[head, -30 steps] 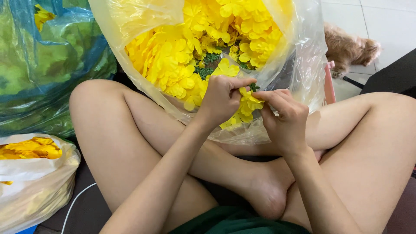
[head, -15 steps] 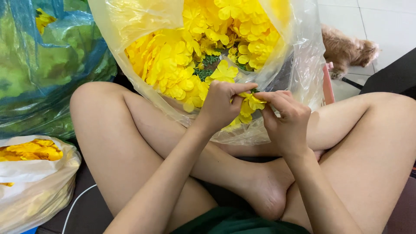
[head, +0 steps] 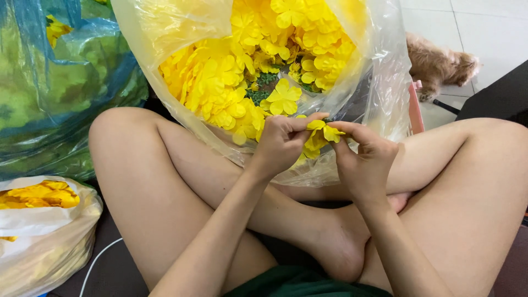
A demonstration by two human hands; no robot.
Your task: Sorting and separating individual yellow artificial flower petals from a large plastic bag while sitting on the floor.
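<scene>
Together, both hands pinched one small yellow artificial flower (head: 324,133) between thumbs and fingertips, held just above the person's crossed legs (head: 220,187). The left hand (head: 281,144) gripped the flower's near side with fingers curled tight; the right hand (head: 364,159) pressed in from the other side, its thumb and forefinger closed on the petals. Whether a stem or wire sat between the fingers could not be told. The flower was kept at the near rim of a large clear plastic bag (head: 379,82), likely so the hands could work it within easy reach of the supply.

That bag lay open and tilted toward the person, resting against the shins and holding a heap of matching yellow flowers (head: 231,82) with a few green centres showing. To the left, a blue-tinted plastic bag (head: 60,99) held green material, apart from the hands. At the lower left edge sat a white plastic bag (head: 38,242) with more yellow pieces inside, and a thin white cord (head: 96,264) ran on the dark floor mat beside it. Beyond the clear bag, at the upper right, a small tan dog (head: 440,63) lay on pale floor tiles (head: 484,22).
</scene>
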